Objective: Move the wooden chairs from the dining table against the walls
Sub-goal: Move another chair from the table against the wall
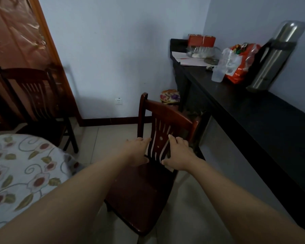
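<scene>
A dark red wooden chair (pixel 141 196) stands on the tiled floor in the middle, its slatted back turned toward the far wall. My left hand (pixel 136 152) holds the left side of the backrest low down, near the seat. My right hand (pixel 178 154) grips the slats on the right side. A second wooden chair (pixel 33 103) stands at the left, by the door frame and behind the dining table (pixel 16 169), which has a floral cloth.
A long black counter (pixel 253 117) runs along the right wall with a steel thermos (pixel 275 55), an orange bag (pixel 241 62), a plastic cup (pixel 218 73) and red boxes (pixel 201 40). A floral cushion (pixel 169 96) lies on the floor in the corner. A wall socket (pixel 118 101) sits low.
</scene>
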`<control>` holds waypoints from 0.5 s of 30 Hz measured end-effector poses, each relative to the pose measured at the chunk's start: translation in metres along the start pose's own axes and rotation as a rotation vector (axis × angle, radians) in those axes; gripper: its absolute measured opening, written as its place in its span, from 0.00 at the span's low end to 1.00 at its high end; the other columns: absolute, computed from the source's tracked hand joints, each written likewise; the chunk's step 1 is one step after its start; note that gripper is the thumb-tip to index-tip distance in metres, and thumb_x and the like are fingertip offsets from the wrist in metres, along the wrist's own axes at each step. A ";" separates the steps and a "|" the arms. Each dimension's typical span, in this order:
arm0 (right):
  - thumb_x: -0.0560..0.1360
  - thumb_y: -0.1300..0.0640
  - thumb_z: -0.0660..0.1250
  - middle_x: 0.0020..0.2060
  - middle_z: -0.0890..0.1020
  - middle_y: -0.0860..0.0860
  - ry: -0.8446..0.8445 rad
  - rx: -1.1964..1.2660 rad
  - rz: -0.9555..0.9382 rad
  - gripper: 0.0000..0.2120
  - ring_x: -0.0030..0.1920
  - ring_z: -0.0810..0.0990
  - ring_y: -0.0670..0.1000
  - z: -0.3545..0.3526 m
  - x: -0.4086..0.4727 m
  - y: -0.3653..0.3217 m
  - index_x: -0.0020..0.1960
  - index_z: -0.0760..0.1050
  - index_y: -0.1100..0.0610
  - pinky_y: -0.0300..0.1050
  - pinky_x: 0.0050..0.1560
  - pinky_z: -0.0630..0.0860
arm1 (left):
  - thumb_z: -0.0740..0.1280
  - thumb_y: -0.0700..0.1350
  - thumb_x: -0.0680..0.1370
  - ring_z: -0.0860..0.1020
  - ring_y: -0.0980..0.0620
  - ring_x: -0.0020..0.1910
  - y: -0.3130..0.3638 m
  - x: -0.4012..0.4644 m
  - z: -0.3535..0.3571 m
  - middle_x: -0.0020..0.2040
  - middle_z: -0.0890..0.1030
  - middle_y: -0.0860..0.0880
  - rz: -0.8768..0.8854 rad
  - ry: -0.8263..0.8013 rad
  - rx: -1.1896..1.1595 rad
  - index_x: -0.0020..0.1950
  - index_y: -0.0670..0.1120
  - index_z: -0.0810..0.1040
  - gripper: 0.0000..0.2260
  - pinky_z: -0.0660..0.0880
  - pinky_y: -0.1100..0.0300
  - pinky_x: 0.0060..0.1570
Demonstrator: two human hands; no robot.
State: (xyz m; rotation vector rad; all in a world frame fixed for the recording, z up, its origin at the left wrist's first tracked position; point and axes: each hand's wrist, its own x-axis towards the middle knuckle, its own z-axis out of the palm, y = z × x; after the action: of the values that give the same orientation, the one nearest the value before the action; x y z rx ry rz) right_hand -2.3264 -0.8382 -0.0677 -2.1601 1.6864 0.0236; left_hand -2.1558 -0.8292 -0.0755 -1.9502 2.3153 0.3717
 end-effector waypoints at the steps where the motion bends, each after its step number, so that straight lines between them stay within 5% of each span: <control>1: 0.71 0.47 0.71 0.75 0.54 0.57 0.008 0.002 0.005 0.48 0.74 0.54 0.59 -0.005 0.020 0.004 0.77 0.42 0.52 0.57 0.72 0.59 | 0.67 0.52 0.74 0.65 0.42 0.70 -0.002 0.019 -0.003 0.73 0.64 0.43 -0.002 -0.001 0.008 0.76 0.49 0.50 0.36 0.61 0.44 0.67; 15: 0.68 0.46 0.71 0.72 0.58 0.57 0.046 0.017 0.065 0.48 0.72 0.57 0.60 -0.045 0.231 0.064 0.76 0.43 0.51 0.59 0.71 0.59 | 0.68 0.51 0.73 0.60 0.42 0.73 -0.029 0.242 -0.021 0.75 0.58 0.44 0.037 0.043 0.019 0.76 0.50 0.50 0.38 0.57 0.41 0.69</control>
State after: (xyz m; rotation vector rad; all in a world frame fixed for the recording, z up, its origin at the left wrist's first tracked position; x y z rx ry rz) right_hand -2.3329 -1.0795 -0.1041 -2.1083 1.7752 -0.0231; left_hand -2.1685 -1.0703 -0.1133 -1.9275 2.3753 0.3128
